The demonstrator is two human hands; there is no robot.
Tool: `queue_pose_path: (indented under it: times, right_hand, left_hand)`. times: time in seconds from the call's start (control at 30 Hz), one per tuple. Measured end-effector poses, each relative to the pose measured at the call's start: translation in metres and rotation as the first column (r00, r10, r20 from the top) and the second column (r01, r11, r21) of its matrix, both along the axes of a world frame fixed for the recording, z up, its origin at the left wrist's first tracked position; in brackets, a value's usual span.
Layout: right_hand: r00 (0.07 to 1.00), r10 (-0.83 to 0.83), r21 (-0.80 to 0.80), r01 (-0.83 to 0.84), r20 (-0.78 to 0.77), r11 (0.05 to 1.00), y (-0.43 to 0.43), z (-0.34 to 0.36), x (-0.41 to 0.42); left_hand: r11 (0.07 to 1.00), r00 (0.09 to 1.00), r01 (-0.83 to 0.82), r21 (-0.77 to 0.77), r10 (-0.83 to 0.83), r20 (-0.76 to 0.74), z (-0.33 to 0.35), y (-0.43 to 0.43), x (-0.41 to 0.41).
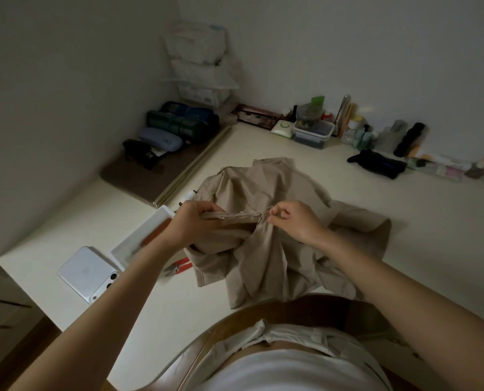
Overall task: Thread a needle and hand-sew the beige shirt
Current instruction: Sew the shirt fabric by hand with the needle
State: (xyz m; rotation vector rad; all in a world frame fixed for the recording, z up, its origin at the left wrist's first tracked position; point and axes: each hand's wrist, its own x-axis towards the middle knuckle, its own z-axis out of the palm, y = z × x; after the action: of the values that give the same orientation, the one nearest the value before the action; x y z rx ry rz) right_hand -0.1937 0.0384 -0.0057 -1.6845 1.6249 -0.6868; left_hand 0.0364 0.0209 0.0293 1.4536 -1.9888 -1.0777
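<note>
Beige shirt (263, 249) lies crumpled on the cream table (404, 235) at the near edge, and I see its frayed hem lifted taut between both hands. Left hand (190, 224) curls its fingers round the folded hem. Right hand (294, 221) pinches the same hem with thumb and forefinger; whether there is a needle there, I cannot tell. White tray (130, 251), just left of the shirt, holds an orange-red tool (156, 235). Red snips (178, 265) lie between tray and shirt, and a phone (89, 273) sits left of the tray. By the back wall, a clear lidded box (312, 132) holds small bits, too blurred to name.
</note>
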Motion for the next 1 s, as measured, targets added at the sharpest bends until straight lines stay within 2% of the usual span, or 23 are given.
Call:
queue_pose_path:
  times: [0.1, 0.2, 0.27, 0.37, 0.43, 0.7, 0.83, 1.0]
  right_hand:
    - [1.0, -0.009, 0.041, 0.009, 0.007, 0.999, 0.004, 0.004, 0.002]
    - [0.983, -0.074, -0.046, 0.083, 0.17, 0.995, 0.009, 0.015, 0.009]
    - [0.967, 0.0, -0.07, 0.018, 0.255, 0.997, 0.012, 0.022, 0.018]
    - [0.962, 0.192, -0.052, -0.185, 0.196, 0.981, 0.014, 0.022, 0.035]
    - [0.953, 0.239, -0.03, -0.237, 0.184, 0.971, 0.015, 0.02, 0.045]
    - [0.965, 0.12, -0.058, -0.109, 0.233, 0.992, 0.026, 0.021, 0.042]
    - [0.951, 0.223, 0.101, -0.249, 0.214, 0.963, 0.054, 0.006, 0.04]
    - [0.912, 0.403, 0.423, -0.397, 0.08, 0.814, 0.099, -0.02, 0.045]
  left_hand:
    - [0.999, 1.0, 0.028, -0.041, -0.028, 0.007, -0.005, 0.0, 0.004]
    - [0.999, 0.999, 0.024, -0.03, -0.025, -0.026, -0.009, -0.001, 0.008]
    - [0.999, 0.999, 0.03, -0.027, -0.032, -0.043, -0.01, -0.001, 0.008]
    - [0.998, 0.994, 0.062, -0.027, -0.064, -0.086, -0.009, 0.001, 0.009]
    - [0.996, 0.99, 0.085, -0.02, -0.087, -0.111, -0.007, 0.003, 0.01]
    - [1.0, 0.998, -0.001, -0.011, 0.0, -0.057, -0.012, 0.017, 0.019]
    - [0.997, 0.997, -0.077, -0.002, 0.077, -0.015, -0.025, 0.026, 0.025]
    - [0.996, 0.991, -0.093, -0.015, 0.094, 0.098, -0.041, 0.035, 0.033]
